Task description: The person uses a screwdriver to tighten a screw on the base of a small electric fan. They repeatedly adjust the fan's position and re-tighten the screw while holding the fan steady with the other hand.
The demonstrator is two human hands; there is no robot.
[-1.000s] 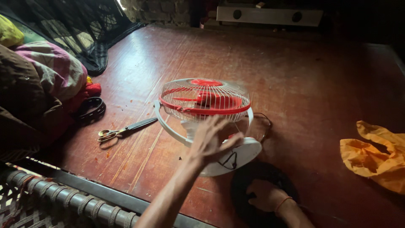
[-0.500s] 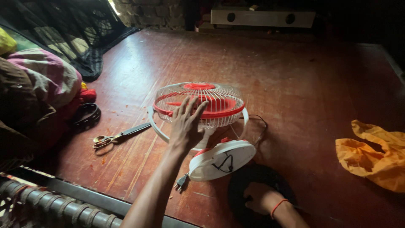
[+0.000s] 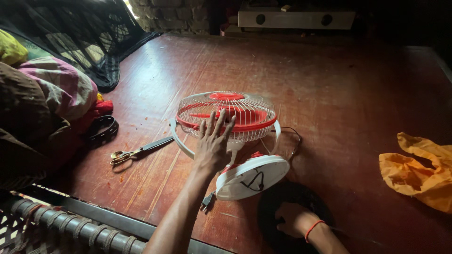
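A small red-and-white table fan [image 3: 226, 115] lies tipped on the red wooden surface, its wire cage facing up and its round white base [image 3: 252, 176] toward me. My left hand [image 3: 212, 143] rests with spread fingers flat against the near side of the cage. My right hand [image 3: 292, 220], with a red thread on the wrist, presses down on a dark round object [image 3: 287, 200] just below the fan base. The fan's black cord and plug [image 3: 207, 201] trail beside my left forearm.
Scissors [image 3: 139, 151] lie left of the fan. A dark strap [image 3: 101, 129] and a heap of cloth [image 3: 42, 103] sit at the left edge. An orange plastic bag [image 3: 419, 169] lies at right. A dark net [image 3: 94, 42] hangs at back left.
My left hand has slid from the fan's base side up onto the cage and to the left. The fan now sits more tilted, base toward me. My right hand stayed on the dark object.
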